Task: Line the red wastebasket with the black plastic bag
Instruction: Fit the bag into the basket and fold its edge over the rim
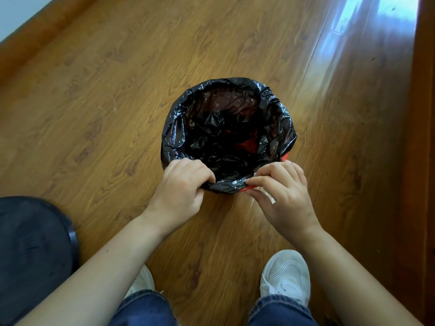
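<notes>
Bag (226,128) sits in red bin (285,156) on wood floor (94,102), cuffed over far rim. Left hand (182,184) and right hand (282,191) pinch near hem, fingers closed on film. Step: final fold. Next, likely: stretch hem over exposed near rim.

My arms (113,262) are bare with no sleeves showing, my legs are in blue denim jeans (280,310), and I wear white sneakers (286,276) with stitched curved lines.

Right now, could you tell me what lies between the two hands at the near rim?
In the head view, a bunched fold of the bag spans the gap between the left hand and right hand, with a sliver of the red wastebasket showing beneath it.
</notes>
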`<state>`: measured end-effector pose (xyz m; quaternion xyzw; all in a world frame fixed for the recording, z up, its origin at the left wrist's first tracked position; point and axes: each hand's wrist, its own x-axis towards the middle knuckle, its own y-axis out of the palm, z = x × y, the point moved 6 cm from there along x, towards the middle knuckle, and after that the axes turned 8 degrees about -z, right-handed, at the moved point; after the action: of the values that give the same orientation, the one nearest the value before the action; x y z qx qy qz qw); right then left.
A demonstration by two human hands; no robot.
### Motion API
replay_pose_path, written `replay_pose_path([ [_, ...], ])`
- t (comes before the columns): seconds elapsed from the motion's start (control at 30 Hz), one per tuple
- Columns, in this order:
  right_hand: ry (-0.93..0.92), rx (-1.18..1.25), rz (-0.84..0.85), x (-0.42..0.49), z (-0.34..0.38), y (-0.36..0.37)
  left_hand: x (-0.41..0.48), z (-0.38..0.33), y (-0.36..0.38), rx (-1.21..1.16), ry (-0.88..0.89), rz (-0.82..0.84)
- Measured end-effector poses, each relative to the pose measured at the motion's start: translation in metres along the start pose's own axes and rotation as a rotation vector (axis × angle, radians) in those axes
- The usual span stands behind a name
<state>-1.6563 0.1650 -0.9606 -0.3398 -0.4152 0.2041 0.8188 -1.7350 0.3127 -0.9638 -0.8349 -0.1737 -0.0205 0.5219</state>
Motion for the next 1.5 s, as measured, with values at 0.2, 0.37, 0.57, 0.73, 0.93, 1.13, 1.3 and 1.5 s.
replay_pose_path([
  [0.2,0.043,0.115,0.016,0.004,0.002,0.001,0.0,-0.004,-0.001,0.023,-0.005,-0.016],
  [0.37,0.057,0.166,0.013,0.007,0.002,0.002,0.0,-0.017,0.005,-0.035,0.041,0.041],
  [0.57,0.044,0.151,0.021,0.008,0.001,0.003,0.005,-0.024,0.01,-0.178,-0.032,0.022],
  [0.73,0.047,0.126,0.018,0.007,0.001,0.004,0.006,-0.023,0.011,-0.277,-0.062,-0.006],
  [0.93,0.036,0.109,0.047,0.0,0.001,0.005,0.007,-0.02,0.013,-0.301,-0.123,-0.04],
  [1.13,0.007,0.073,0.075,-0.008,-0.001,0.007,0.006,-0.019,0.014,-0.285,-0.121,-0.034],
  [1.3,0.039,0.143,-0.014,-0.008,-0.001,-0.003,0.006,-0.019,0.017,-0.225,-0.106,-0.033],
  [1.5,-0.009,-0.046,0.017,0.005,0.005,0.001,0.007,-0.02,0.019,-0.155,-0.102,-0.059],
])
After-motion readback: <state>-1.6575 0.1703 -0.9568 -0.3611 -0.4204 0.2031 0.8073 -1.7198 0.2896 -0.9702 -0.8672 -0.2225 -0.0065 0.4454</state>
